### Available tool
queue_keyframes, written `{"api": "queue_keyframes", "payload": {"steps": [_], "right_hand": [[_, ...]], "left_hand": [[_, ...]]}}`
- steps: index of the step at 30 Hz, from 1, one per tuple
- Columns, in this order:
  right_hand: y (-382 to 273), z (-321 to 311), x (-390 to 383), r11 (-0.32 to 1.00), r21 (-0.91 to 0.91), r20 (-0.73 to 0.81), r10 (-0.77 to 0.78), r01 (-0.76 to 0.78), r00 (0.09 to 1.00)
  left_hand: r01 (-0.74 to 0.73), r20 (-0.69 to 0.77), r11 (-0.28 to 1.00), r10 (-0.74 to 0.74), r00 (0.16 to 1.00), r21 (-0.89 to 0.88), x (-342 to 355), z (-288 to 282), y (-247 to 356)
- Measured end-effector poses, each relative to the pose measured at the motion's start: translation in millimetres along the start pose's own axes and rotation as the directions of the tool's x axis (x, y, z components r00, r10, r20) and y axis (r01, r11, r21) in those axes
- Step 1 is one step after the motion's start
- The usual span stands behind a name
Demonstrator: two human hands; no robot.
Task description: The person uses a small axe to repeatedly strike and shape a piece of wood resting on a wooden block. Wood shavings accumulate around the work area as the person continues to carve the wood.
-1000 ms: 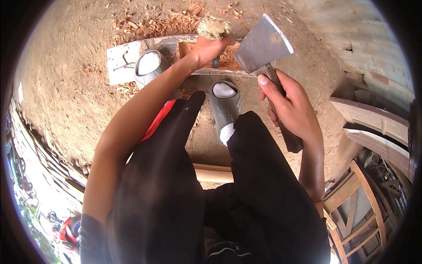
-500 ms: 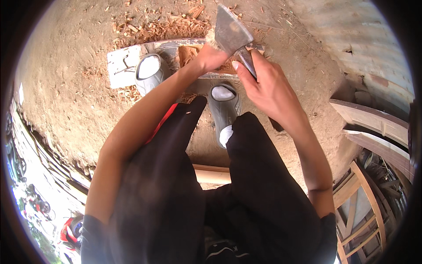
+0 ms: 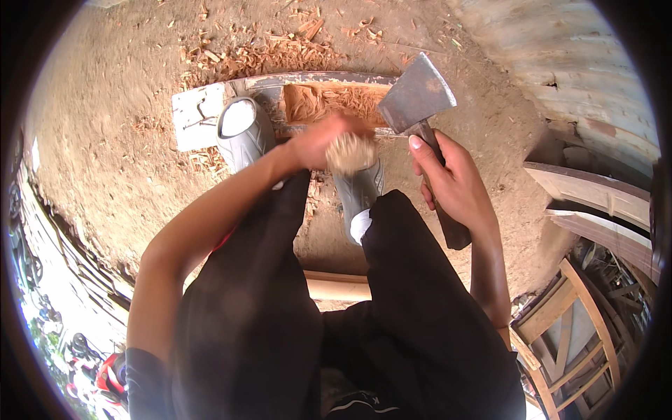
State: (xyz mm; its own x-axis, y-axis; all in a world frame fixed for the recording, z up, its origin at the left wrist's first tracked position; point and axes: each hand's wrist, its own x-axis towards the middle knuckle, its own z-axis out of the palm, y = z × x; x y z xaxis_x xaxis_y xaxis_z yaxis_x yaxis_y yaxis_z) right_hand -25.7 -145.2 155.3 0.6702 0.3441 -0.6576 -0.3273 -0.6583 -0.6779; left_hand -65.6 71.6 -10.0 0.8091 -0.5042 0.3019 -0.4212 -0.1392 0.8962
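In my right hand (image 3: pixel 451 183) is a hatchet (image 3: pixel 418 94), its wide grey blade tilted up and its dark wooden handle running down past my palm. My left hand (image 3: pixel 327 140), smeared by motion, is closed round a tool with a round, frayed, tan handle end (image 3: pixel 352 154); the rest of the tool is hidden. Beyond that hand a curved wooden workpiece (image 3: pixel 259 84) lies on the ground. Loose shavings (image 3: pixel 329 101) fill its rectangular hollow. The hatchet blade overlaps the workpiece's right end in view, and I cannot tell whether they touch.
My feet in grey shoes (image 3: pixel 245 140) are set against the workpiece's near side. Wood chips (image 3: pixel 269 52) are strewn over the dirt ground beyond it. A corrugated metal sheet (image 3: pixel 560 63) stands at the right, with wooden boards (image 3: pixel 595 192) and a wooden frame (image 3: pixel 574 336) nearer me.
The hatchet and my right hand have moved right and nearer me. My left hand has drawn back toward me with the frayed-handled tool, uncovering the shavings-filled hollow.
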Motion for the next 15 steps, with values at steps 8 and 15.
{"api": "queue_keyframes", "payload": {"steps": [8, 15], "right_hand": [[-2.0, 1.4, -2.7, 0.999, -0.040, 0.025, 0.003, -0.002, 1.000], [-10.8, 11.2, 4.3, 0.996, -0.059, 0.087, -0.057, 0.062, 0.995]], "left_hand": [[0.788, -0.245, 0.561, -0.825, 0.509, -0.253, 5.8, -60.8, 4.5], [0.743, -0.209, 0.481, -0.876, 0.435, -0.465, -6.0, -52.6, 14.6]]}}
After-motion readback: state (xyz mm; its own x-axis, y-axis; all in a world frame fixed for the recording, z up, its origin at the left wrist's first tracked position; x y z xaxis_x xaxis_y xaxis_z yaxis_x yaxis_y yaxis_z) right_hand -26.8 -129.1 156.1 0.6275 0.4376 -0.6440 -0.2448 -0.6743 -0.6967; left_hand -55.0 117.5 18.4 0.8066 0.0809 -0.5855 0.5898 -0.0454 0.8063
